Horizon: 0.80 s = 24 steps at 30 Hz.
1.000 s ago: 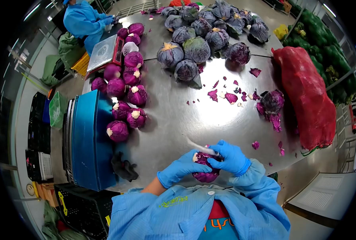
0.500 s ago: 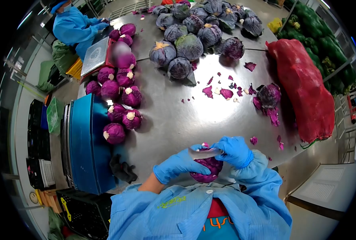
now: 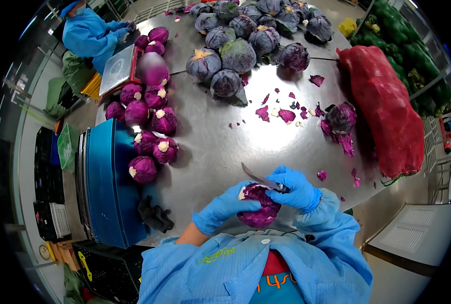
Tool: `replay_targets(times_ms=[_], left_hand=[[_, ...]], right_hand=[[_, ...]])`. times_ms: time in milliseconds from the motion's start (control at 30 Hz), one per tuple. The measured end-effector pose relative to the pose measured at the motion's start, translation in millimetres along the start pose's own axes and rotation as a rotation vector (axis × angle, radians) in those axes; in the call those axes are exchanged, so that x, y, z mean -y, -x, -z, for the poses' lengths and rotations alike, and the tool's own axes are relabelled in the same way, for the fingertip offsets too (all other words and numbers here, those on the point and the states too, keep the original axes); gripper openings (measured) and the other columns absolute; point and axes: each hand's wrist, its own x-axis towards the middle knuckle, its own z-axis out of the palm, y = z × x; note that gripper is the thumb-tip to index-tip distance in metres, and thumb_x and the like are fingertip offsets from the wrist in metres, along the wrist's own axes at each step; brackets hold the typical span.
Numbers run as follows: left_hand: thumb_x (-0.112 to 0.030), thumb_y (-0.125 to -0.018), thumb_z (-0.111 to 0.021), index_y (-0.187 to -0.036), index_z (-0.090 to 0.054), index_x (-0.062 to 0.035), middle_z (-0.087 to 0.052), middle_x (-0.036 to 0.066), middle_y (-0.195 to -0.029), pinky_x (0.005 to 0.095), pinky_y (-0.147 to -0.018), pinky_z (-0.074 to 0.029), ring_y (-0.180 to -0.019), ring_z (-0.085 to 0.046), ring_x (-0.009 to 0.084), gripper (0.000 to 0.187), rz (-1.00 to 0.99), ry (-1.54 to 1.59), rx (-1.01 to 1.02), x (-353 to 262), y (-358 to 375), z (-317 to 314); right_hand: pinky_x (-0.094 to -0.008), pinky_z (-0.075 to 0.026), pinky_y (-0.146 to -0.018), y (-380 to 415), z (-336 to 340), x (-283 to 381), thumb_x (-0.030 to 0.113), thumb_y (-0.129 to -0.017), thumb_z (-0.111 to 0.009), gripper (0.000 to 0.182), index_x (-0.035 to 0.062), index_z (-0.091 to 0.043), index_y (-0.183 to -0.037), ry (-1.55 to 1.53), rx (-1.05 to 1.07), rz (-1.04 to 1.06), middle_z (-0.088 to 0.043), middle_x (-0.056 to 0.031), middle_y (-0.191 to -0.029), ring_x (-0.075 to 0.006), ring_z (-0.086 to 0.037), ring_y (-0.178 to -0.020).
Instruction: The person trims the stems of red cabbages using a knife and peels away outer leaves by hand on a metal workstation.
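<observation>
A purple cabbage (image 3: pixel 259 212) is held near the table's front edge, its pale cut stem facing up and left. My left hand (image 3: pixel 227 206), in a blue glove, wraps round its left side. In my gloved right hand (image 3: pixel 295 190) is a knife (image 3: pixel 258 176), gripped by its dark handle, the curved blade pointing up and left above the cabbage. The fingers of this hand also touch the cabbage's right side. Purple leaf scraps (image 3: pixel 287 116) lie on the metal table (image 3: pixel 210 147) beyond my hands.
Trimmed purple cabbages (image 3: pixel 163 120) line the left side by a scale (image 3: pixel 118 70) and blue bin (image 3: pixel 111 182). Untrimmed cabbages (image 3: pixel 238 55) are piled at the back. A red net sack (image 3: pixel 385 109) lies right. A co-worker (image 3: pixel 88 35) is at far left.
The knife blade has moved from across the cabbage's top to above it, its tip raised. The cabbage has turned, so its pale stem cut shows at the upper left.
</observation>
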Motion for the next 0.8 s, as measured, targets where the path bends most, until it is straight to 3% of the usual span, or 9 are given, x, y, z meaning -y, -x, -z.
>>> replay_targets(times_ms=[67,200,300,400,500,600,667,767,800], left_hand=[[-0.019,-0.074,-0.08,-0.134,-0.049,-0.002,-0.06,0.009,-0.125,0.0329,-0.1,-0.045,-0.112,-0.058,0.0185,0.069,0.049,0.131,-0.064,-1.8,3.2,-9.5],[-0.017,-0.076,-0.079,-0.13,-0.051,-0.0038,-0.059,0.009,-0.123,0.0327,-0.102,-0.043,-0.114,-0.056,0.0177,0.062,0.091,-0.022,-0.067,2.6,2.7,-5.7],[-0.015,-0.074,-0.08,-0.126,-0.053,-0.005,-0.057,0.008,-0.124,0.0322,-0.103,-0.042,-0.116,-0.054,0.0171,0.06,0.04,-0.109,-0.057,10.9,3.5,-8.9],[-0.012,-0.069,-0.083,-0.127,-0.053,-0.0073,-0.052,0.006,-0.127,0.0327,-0.105,-0.04,-0.119,-0.051,0.0181,0.065,-0.115,-0.247,0.004,10.1,8.0,-12.8],[-0.012,-0.067,-0.085,-0.127,-0.052,-0.0087,-0.053,0.007,-0.128,0.0332,-0.105,-0.04,-0.12,-0.051,0.0188,0.069,-0.148,-0.369,-0.044,7.5,8.9,-18.6],[-0.022,-0.063,-0.089,-0.124,-0.053,-0.0066,-0.052,0.009,-0.123,0.0331,-0.102,-0.043,-0.117,-0.053,0.0215,0.072,-0.257,-0.408,-0.112,23.2,0.2,-4.0],[-0.026,-0.061,-0.09,-0.126,-0.052,-0.0062,-0.052,0.011,-0.125,0.0344,-0.102,-0.043,-0.117,-0.053,0.0235,0.078,-0.332,-0.529,-0.143,39.3,-9.5,10.6],[-0.029,-0.06,-0.091,-0.124,-0.053,-0.0058,-0.052,0.012,-0.124,0.0346,-0.1,-0.045,-0.115,-0.054,0.0244,0.078,-0.286,-0.652,-0.211,63.0,-24.6,31.2],[-0.023,-0.058,-0.091,-0.125,-0.051,-0.0049,-0.055,0.01,-0.121,0.0345,-0.099,-0.045,-0.114,-0.054,0.0196,0.079,-0.299,-0.591,-0.21,62.6,-27.5,31.0]], right_hand=[[-0.0308,-0.049,-0.065,3.4,-9.4,-0.3,0.019,-0.08,-0.075,0.036,0.0153,-0.067,-0.114,0.022,-0.032,0.04,-0.062,-0.0083,-0.089,-0.022,-0.063,-0.077],[-0.0307,-0.048,-0.062,5.2,-9.0,-6.3,0.015,-0.082,-0.073,0.037,0.0121,-0.065,-0.118,0.08,0.02,0.162,-0.062,-0.0082,-0.086,-0.0203,-0.061,-0.071],[-0.03,-0.047,-0.059,11.4,-19.7,-22.9,0.018,-0.085,-0.072,0.033,0.0082,-0.064,-0.115,-0.008,-0.049,0.018,-0.061,-0.0069,-0.083,-0.0179,-0.057,-0.065],[-0.029,-0.045,-0.056,-2.0,-5.9,-42.9,0.02,-0.087,-0.071,0.022,0.0061,-0.066,-0.104,-0.13,-0.503,-0.453,-0.06,-0.0031,-0.075,-0.0132,-0.054,-0.061],[-0.0255,-0.043,-0.054,-11.3,20.7,-54.0,0.018,-0.087,-0.071,0.018,0.0066,-0.069,-0.101,0.463,-0.739,-0.414,-0.061,0.0003,-0.072,-0.0077,-0.053,-0.061],[-0.0259,-0.045,-0.054,10.0,9.1,-58.3,0.02,-0.086,-0.072,0.029,0.0083,-0.069,-0.112,-0.112,-0.445,-0.587,-0.063,0.0013,-0.076,-0.0073,-0.053,-0.062],[-0.0259,-0.049,-0.064,17.2,-13.1,-50.9,0.021,-0.085,-0.074,0.041,0.0087,-0.065,-0.122,-0.247,-0.181,-0.562,-0.068,-0.0023,-0.092,-0.01,-0.059,-0.074],[-0.0276,-0.051,-0.08,24.2,-52.7,-64.7,0.022,-0.084,-0.075,0.044,0.0075,-0.063,-0.124,-0.269,-0.076,-0.251,-0.067,-0.0055,-0.108,-0.0138,-0.062,-0.093],[-0.028,-0.05,-0.084,27.2,-59.6,-68.2,0.021,-0.084,-0.075,0.045,0.0076,-0.062,-0.124,-0.222,-0.079,-0.241,-0.066,-0.0062,-0.111,-0.0146,-0.062,-0.098]])
